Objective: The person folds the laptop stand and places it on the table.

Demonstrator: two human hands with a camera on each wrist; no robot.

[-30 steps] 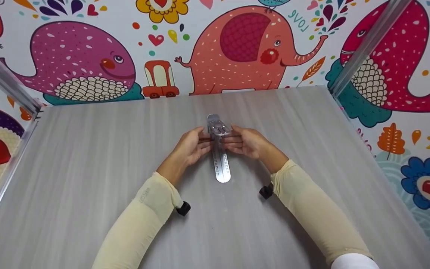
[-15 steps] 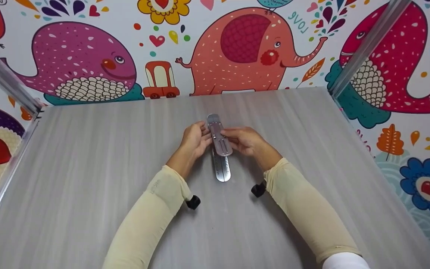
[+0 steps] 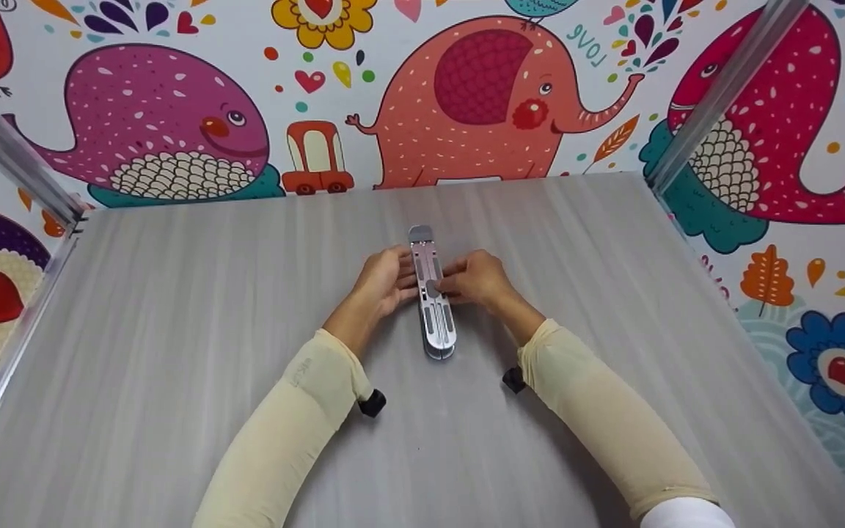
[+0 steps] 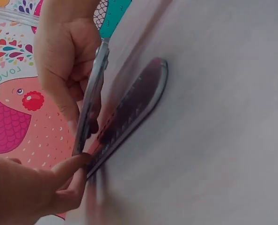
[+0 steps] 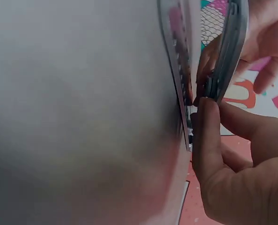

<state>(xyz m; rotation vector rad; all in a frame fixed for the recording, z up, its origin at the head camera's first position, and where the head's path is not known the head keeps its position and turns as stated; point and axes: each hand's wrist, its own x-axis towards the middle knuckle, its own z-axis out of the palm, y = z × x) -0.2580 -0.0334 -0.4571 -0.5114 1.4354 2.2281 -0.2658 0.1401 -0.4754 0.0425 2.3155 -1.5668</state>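
A silver metal folding laptop stand (image 3: pixel 433 315) stands lengthwise on the table, its slotted upper arm lying nearly over the lower one. In both wrist views, a narrow wedge separates the upper arm (image 4: pixel 93 93) from the lower arm (image 4: pixel 143 93). My right hand (image 3: pixel 483 279) pinches the upper arm's right edge between thumb and fingers, clearly so in the right wrist view (image 5: pixel 242 164). From the other side, my left hand (image 3: pixel 386 279) touches the stand with extended fingers, its thumb apart from the metal. The stand partly hides those fingertips.
The wood-grain table (image 3: pixel 173 352) extends around the stand on all sides. A wall with cartoon animals (image 3: pixel 466 95) rises behind it, and metal posts (image 3: pixel 723 95) stand at the corners. A black wrist camera (image 3: pixel 372 403) sits under each forearm.
The stand's upper arm has swung down toward me, from raised to nearly over the lower arm. My right hand has followed and now pinches its edge; my left hand has barely shifted.
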